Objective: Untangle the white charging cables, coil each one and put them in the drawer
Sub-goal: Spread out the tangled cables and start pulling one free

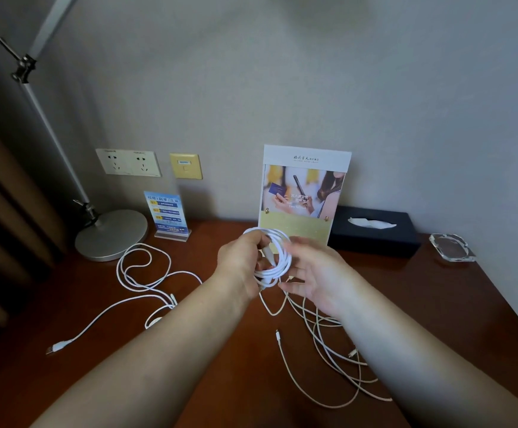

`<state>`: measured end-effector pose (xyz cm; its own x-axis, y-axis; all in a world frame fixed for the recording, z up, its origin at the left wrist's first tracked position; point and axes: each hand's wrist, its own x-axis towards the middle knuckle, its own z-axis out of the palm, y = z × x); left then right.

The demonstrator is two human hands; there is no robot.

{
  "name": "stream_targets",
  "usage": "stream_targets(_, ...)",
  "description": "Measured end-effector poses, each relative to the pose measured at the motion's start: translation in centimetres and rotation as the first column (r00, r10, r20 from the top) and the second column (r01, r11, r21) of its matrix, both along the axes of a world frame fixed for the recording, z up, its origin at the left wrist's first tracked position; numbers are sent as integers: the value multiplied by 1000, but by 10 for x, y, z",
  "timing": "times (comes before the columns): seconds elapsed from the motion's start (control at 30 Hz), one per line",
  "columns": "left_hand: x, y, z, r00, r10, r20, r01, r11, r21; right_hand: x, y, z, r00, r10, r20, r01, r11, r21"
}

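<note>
The left hand (242,261) is closed around a coil of white charging cable (287,254), fingers curled through the loops, and holds it in the air above the tabletop (236,369). The right hand (316,279) is open with fingers spread just beside the coil; whether it touches the loops cannot be told.

The coil has nothing binding it. If the left hand's grip eases, or the right hand knocks the loops, the stiff cable is likely to spring apart and need winding again.

A strand hangs from the bottom of the coil towards the tangle of thin white cables (328,344) on the tabletop near the right forearm. Whether that strand is free or runs into the heap is unclear. If it is caught there, carrying the coil away would probably drag the heap, tighten its crossings and perhaps pull a plug off the edge.

Another loose white cable (146,287) lies to the left, near the lamp base (112,234), its USB plug (54,348) close to the front edge. A sweep of the left forearm could hook it and send it to the floor.

The drawer is not in view, so opening it will likely take one hand away, and the coil is most likely to come undone then.
</note>
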<state>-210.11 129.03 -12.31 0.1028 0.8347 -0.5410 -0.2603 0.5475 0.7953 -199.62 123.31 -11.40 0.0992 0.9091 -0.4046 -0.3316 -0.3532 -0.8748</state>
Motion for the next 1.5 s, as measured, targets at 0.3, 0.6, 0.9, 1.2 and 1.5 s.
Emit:
stream_targets(0.3, -3, 0, -2, 1000, -16, 23, 17, 999, -30, -11, -4, -13, 627, -140, 767, -184, 929, 320)
stream_targets(0.6, -9, 3, -5, 974, -132, 184, 139, 990, -25, -8, -2, -7, 494, -157, 855, -250, 917, 312)
stream_targets(0.9, -4, -5, -1, 977, -212, 36, 212, 977, 2, 0, 8, -16, 766, -392, 509, 83, 846, 526)
stream_targets(1.2, -10, -5, -16, 987, -146, -65, 158, 957, 245, 4, 17, -26, 828, -442, 346, 337, 884, 324)
stream_targets(1.5, -27, -4, -26, 839, -543, 14, 521, 811, 267, 21, 16, -16, 959, 36, 282, -51, 998, 45)
